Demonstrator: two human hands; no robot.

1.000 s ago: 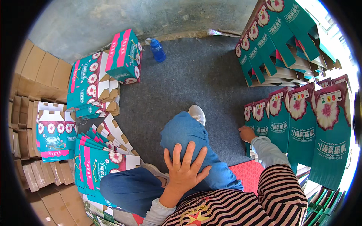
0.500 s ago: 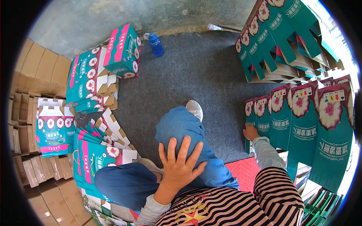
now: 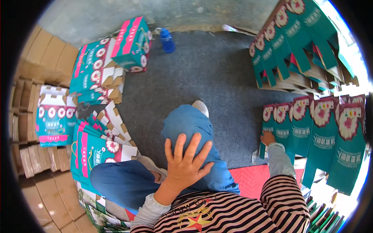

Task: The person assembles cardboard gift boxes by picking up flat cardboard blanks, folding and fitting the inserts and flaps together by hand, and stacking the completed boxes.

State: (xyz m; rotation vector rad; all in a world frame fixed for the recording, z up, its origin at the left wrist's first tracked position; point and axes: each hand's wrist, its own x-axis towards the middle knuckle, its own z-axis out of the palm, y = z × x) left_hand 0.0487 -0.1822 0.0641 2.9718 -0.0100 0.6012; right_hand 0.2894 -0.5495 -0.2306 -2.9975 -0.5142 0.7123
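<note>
My left hand [image 3: 185,165] lies on my raised knee [image 3: 182,121], palm down and fingers spread, with nothing in it. At the right, my right hand [image 3: 267,138] has its fingers curled at the lower edge of the leftmost carton [image 3: 267,123] in a leaning row of flattened teal cartons [image 3: 301,126]. These cartons carry maroon tops and a pink-and-white round picture. The fingertips of that hand are partly hidden, and a clear plastic piece [image 3: 255,156] shows just below it.
More teal cartons [image 3: 287,44] stand at the far right. On the left are a set-up teal box [image 3: 130,44], a stack of flat cartons [image 3: 91,72], fanned cartons [image 3: 97,149] and piled brown cardboard boxes [image 3: 54,194]. A blue bottle [image 3: 167,41] stands near the wall, and red matting [image 3: 248,180] lies beside me.
My view has tilted a little, so the left side sits higher and the right row lower. My left hand stays on the knee and my right hand stays at the same carton.
</note>
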